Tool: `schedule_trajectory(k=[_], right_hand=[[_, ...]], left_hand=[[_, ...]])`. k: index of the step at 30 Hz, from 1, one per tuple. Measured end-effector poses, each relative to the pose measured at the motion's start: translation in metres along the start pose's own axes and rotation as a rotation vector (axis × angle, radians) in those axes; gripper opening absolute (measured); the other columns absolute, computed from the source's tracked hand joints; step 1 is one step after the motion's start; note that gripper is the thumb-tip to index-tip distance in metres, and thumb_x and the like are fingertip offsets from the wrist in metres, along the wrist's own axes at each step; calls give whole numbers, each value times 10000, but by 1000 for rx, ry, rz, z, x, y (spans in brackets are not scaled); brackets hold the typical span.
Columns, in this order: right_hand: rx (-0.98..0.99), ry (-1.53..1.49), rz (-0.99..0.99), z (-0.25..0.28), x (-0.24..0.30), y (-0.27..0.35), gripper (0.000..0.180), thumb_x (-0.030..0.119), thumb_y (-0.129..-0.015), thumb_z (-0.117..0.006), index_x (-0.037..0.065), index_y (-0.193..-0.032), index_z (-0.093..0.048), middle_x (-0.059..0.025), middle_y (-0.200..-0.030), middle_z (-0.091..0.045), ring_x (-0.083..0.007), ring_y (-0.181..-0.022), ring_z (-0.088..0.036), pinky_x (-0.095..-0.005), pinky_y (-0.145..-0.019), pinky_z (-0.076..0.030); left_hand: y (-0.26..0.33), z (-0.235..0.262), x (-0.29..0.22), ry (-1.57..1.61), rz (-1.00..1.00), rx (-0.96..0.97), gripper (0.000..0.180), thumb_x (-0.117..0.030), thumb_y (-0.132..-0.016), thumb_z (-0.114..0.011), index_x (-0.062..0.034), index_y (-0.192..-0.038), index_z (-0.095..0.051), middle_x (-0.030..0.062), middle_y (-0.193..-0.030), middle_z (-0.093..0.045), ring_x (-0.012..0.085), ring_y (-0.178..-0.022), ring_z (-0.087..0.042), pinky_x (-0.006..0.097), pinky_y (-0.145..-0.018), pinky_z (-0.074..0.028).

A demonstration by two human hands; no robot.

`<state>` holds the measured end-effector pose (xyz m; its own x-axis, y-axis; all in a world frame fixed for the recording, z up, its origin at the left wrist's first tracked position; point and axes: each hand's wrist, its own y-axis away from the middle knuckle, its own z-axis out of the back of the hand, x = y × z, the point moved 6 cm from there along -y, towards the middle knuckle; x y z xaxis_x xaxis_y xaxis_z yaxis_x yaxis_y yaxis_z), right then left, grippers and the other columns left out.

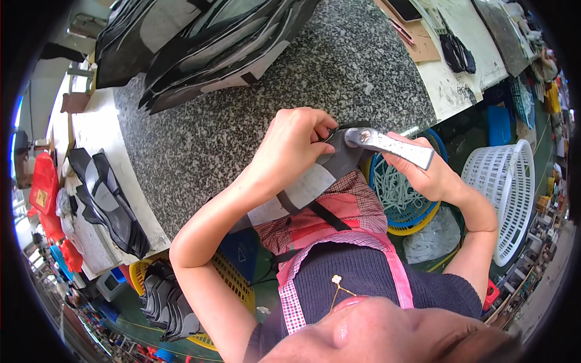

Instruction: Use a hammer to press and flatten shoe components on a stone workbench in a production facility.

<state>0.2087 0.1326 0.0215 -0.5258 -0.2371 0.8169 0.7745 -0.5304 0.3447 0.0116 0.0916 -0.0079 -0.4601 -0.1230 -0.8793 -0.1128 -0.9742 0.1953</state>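
My left hand [287, 145] is at the near edge of the speckled stone worktop [363, 66]. Its thumb and fingers pinch the edge of a flat grey and black piece [310, 186], which looks like a shoe upper. The piece hangs over the table edge toward my lap. My right hand [426, 175] is closed around a cobbler's hammer [396, 148] with a worn silver head and a flared end. The hammer's round face is right beside my left fingertips, over the piece. Most of the handle is hidden by the head and my hand.
Stacked grey and black pieces [242, 66] lie on the worktop's far left, with more [112, 202] on a side ledge. A basket of pale cords [396, 190] stands below my right hand, near a white basket [499, 193]. A phone [404, 9] lies at the far right.
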Motion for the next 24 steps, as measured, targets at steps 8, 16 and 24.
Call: schedule_trajectory(k=[8, 16, 24], right_hand=[[167, 141, -140, 1, 0, 1, 423, 144, -944, -619, 9, -1340, -553, -133, -1092, -684, -277, -875, -545, -363, -842, -424], [-221, -49, 227, 23, 34, -10, 151, 89, -914, -527, -30, -1006, -542, -241, -748, -593, -418, -701, -615, -394, -603, -480], [-187, 46, 215, 21, 37, -7, 230, -5, -875, -487, -36, -1093, -553, -221, -715, -588, -414, -680, -635, -404, -592, -495]], left_hand=[[-4, 7, -7, -275, -269, -105, 131, -70, -769, -761, -31, -894, -754, 89, -783, -662, 239, -779, -598, 356, -695, -483], [18, -11, -31, -840, -780, -187, 146, -124, -717, -661, -19, -815, -690, 14, -789, -506, 177, -849, -515, 303, -693, -418], [25, -15, -32, -921, -793, -202, 164, -153, -656, -679, -40, -774, -683, 15, -795, -547, 178, -848, -532, 297, -682, -410]])
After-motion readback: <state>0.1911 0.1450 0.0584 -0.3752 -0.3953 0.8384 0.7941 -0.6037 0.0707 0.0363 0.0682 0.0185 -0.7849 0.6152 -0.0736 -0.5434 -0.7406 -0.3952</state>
